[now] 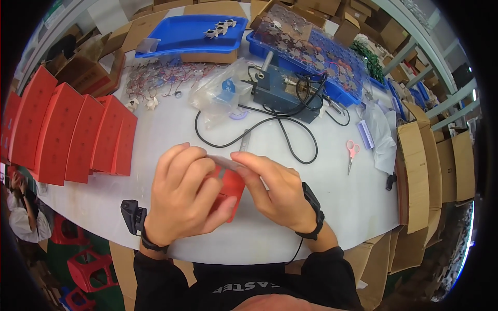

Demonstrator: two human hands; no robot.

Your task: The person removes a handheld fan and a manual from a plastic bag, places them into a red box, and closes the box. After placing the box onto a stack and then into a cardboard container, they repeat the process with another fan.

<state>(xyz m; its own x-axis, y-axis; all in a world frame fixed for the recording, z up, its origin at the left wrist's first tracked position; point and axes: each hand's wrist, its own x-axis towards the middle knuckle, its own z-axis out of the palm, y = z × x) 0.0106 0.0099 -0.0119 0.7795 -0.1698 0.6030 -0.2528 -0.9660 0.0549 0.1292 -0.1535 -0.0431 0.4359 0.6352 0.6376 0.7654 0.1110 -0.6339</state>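
Over the near middle of the white table, both my hands are around a small red box (234, 187). A thin greyish flap or sheet (226, 162) lies along its upper edge. My left hand (181, 194) has its fingers curled over the left side of the box, with the thumb pointing across its front. At the upper right, my right hand (277, 191) pinches the edge of the greyish piece between thumb and fingers. Much of the box is hidden behind my hands. Part of a metal ruler (245, 139) shows just beyond them.
Several larger red boxes (67, 129) stand in a row at the left. A blue bench unit (285, 90) with looping black cable lies ahead, beside a clear plastic bag (220, 96). Pink-handled scissors (353, 149) lie right. Blue trays (166, 36) stand behind; cardboard boxes (415, 176) flank the right edge.
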